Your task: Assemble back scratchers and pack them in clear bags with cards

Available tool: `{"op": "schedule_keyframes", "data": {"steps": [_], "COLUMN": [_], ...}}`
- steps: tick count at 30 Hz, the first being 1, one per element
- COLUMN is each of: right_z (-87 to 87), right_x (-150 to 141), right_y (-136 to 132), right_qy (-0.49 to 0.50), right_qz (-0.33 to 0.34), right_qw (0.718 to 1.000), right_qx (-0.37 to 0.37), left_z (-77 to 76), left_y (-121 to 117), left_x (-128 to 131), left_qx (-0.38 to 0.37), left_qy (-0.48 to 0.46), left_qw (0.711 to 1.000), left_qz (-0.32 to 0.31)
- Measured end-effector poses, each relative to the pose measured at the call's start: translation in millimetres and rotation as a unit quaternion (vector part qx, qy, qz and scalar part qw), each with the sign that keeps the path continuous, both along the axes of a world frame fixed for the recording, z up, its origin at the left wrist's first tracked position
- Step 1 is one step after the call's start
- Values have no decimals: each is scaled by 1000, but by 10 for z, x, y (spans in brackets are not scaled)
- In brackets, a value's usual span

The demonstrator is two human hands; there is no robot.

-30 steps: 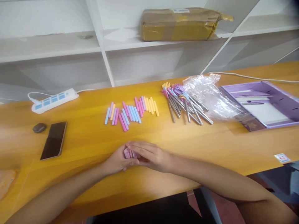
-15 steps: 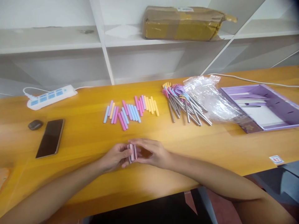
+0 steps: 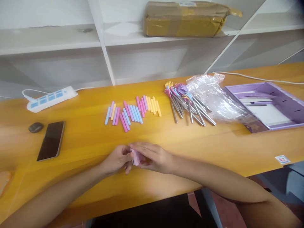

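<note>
The stack of small cards is sitting between my two hands, just above the wooden table, leaning with its pale edges facing me. My left hand is clamping its left side, thumb in front. My right hand is cupping it from the right, fingers arching over its top and thumb closing in low, so both grips are holding the cards. Half a second ago the stack was standing straighter with dark bands among its edges; now it is tilting, its edges are looking more even, and my right fingers are reaching further across its top.

At 12 o'clock from the cards, pink, purple, blue and yellow sticks are lying in uneven rows. Between 1 and 2, a pile of metal-handled back scratchers is touching a clear plastic bag, which is spreading at 2 against the open purple box. At 3, a small square card is lying near the table's edge. Just past 9 a phone is resting; at 10, a power strip. Towards 1, a taped cardboard parcel is sitting on the shelf.
</note>
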State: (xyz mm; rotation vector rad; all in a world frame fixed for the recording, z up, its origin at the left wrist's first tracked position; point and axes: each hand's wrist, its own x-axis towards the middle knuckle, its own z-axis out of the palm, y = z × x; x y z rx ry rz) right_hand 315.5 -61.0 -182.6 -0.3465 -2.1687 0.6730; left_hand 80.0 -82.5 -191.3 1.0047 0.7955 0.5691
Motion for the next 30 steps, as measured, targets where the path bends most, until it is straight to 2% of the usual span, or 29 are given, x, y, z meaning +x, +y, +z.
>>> {"op": "schedule_keyframes", "data": {"steps": [6,10,15,21,24,30], "right_z": [51,32,-34,-27,-24,-9], "right_x": [-2,-19,-22,-25,-39,-41], "right_y": [12,19,18,-1,-2,9], "right_qy": [19,26,26,11,20,16], "right_qz": [-29,-28,-23,-29,-19,-25], "right_qw": [997,996,996,999,999,999], "right_qx": [-73,-83,-80,-34,-34,-33], "left_z": [108,92,47,148,188,167], "left_y": [22,8,0,28,25,15], "left_x": [33,36,8,36,55,51], "left_qx": [-15,-32,-9,-13,-21,-21], "left_qy": [-12,-17,9,16,27,34], "left_qw": [1000,999,1000,1000,999,999], "left_qz": [-18,-1,1,-22,-24,-14]}}
